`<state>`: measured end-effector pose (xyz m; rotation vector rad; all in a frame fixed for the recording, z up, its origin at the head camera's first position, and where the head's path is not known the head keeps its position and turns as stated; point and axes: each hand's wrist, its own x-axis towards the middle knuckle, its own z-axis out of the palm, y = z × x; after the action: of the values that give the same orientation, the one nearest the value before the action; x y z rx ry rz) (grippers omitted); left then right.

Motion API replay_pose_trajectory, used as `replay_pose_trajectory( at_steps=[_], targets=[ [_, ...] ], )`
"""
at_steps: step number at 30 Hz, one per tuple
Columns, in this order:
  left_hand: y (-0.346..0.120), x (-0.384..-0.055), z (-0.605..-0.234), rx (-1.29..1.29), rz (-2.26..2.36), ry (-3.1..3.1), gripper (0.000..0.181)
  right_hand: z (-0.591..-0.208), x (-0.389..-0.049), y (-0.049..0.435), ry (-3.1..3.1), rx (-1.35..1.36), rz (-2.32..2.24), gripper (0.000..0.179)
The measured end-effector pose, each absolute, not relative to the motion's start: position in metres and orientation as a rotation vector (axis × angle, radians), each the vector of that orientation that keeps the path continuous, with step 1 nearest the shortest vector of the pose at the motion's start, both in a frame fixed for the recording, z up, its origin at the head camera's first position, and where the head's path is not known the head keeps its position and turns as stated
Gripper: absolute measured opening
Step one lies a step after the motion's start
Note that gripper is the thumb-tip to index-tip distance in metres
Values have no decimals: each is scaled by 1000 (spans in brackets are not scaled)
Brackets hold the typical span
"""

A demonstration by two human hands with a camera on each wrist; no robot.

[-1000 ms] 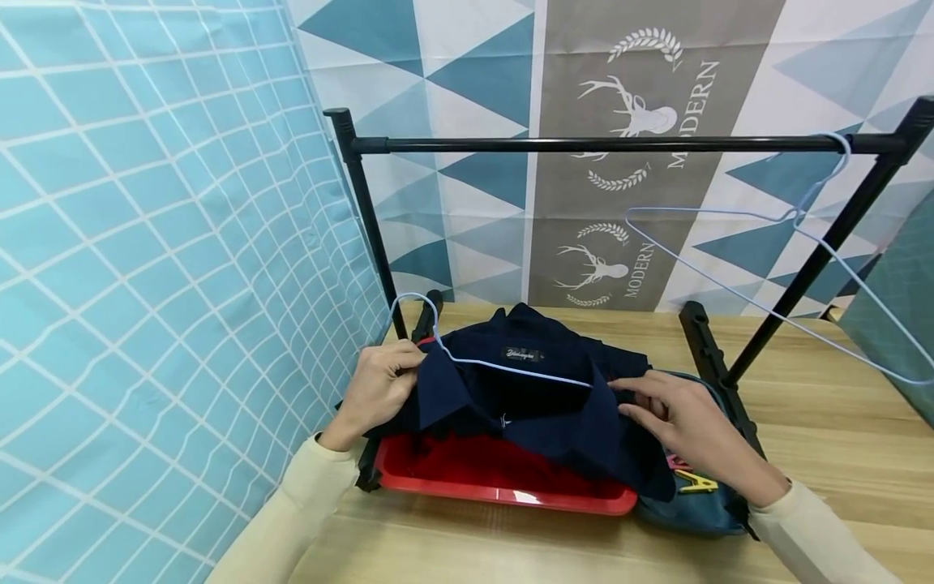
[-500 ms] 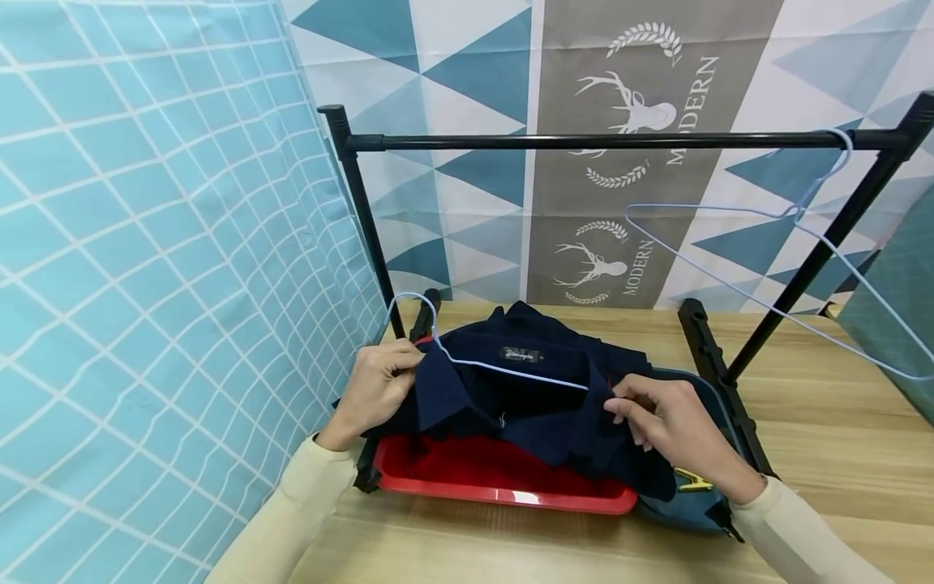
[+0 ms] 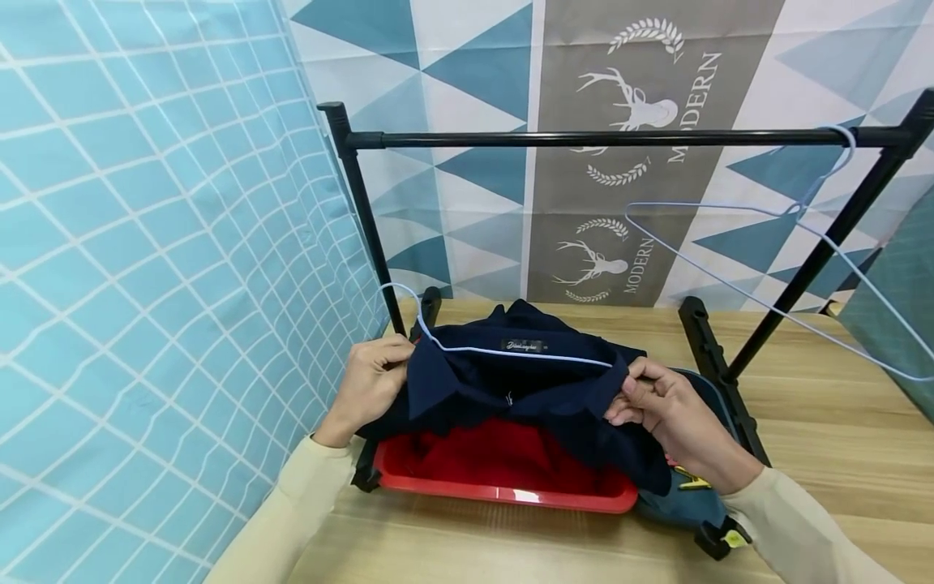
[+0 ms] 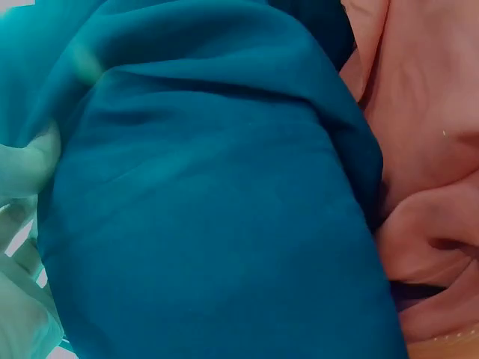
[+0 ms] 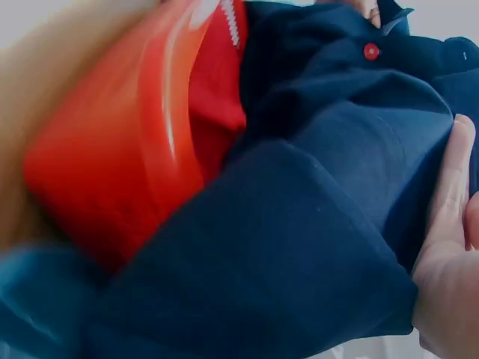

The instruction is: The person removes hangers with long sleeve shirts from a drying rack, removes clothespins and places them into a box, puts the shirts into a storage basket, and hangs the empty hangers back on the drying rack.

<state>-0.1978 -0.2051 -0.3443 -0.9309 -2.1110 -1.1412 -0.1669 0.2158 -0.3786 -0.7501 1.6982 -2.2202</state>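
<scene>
A navy collared shirt (image 3: 438, 383) lies draped over a red basin (image 3: 503, 495), its neck spread wide and its label facing up. Inside the neck runs a light blue wire hanger (image 3: 525, 354), with its hook sticking out at the upper left. My left hand (image 3: 367, 385) pinches the shirt beside the left collar, near the hook's base; whether it also grips the wire is hidden. The right collar edge is held between thumb and fingers of my right hand (image 3: 666, 414), at the hanger's right end. Navy cloth (image 5: 277, 247) fills much of the right wrist view.
A black rack's rail (image 3: 511, 139) spans above the shirt, between two posts. Another blue hanger (image 3: 730, 280) hangs at its right end. Red cloth (image 3: 489, 454) lies in the basin. A dark blue container (image 3: 674, 503) with a yellow clothespin (image 3: 691, 480) stands right of it.
The hanger's hook has shifted slightly left and its right end has moved right and up. My right hand has taken hold of the collar edge and pulled it a little outward and up.
</scene>
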Motion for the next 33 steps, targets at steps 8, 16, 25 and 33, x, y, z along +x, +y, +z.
replay_pose_trajectory(
  at_steps=[8,16,25,33],
  targets=[
    [-202,-196,-346,-872,-1143,-2113,33,-386,-166,210,1581,-634,-2242,15],
    [-194,-196,-342,-895,-1073,-2126,39,-389,-163,199,1835,-554,-1938,19],
    [-193,-196,-345,-938,-990,-2132,44,-387,-162,194,2204,-524,-1696,9],
    [-192,-195,-346,-957,-941,-2151,46,-378,-166,205,2351,-565,-1606,34]
  ],
)
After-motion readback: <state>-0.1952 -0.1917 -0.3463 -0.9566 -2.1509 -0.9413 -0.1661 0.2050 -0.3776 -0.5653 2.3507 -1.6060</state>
